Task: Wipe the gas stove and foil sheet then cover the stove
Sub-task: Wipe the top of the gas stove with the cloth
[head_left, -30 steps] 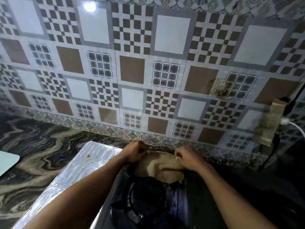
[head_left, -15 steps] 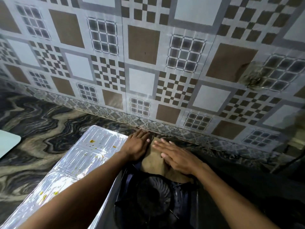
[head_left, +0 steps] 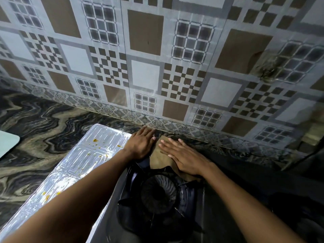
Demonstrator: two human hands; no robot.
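- My left hand (head_left: 140, 146) lies flat, palm down, fingers straight and close together, with the fingertips pointing at the tiled wall (head_left: 145, 50) ahead.
- My right hand (head_left: 184, 158) is flat too, fingers straight and a little spread, angled across towards the left hand; neither hand grips anything.
- The brown cloth (head_left: 157, 162) lies under my right palm and fingers, and I press it down with the flat of that hand.
- A strip of the cloth shows in the narrow gap between the two hands, and its far corner pokes out just past my right fingertips.
- The cloth's left edge runs along the thumb side of my left hand; I cannot tell whether that hand lies on it or only beside it.
- The gas stove (head_left: 110, 225) lies below both hands, on my side of them, between my forearms.
- Its round black burner (head_left: 158, 195) sits just behind my right wrist, and the near edge of the cloth reaches towards it.
- The foil sheet (head_left: 82, 155) lies to the outer side of my left hand, with its far corner just beside that wrist and my left forearm crossing over its inner edge.
- Orange specks dot the foil close to my left wrist and farther back beside the forearm.
- The dark marbled table (head_left: 43, 123) spreads out beyond the foil, well to the left of my left hand.
- A pale, rounded object (head_left: 7, 144) sits at the table's far left edge, well apart from both hands.
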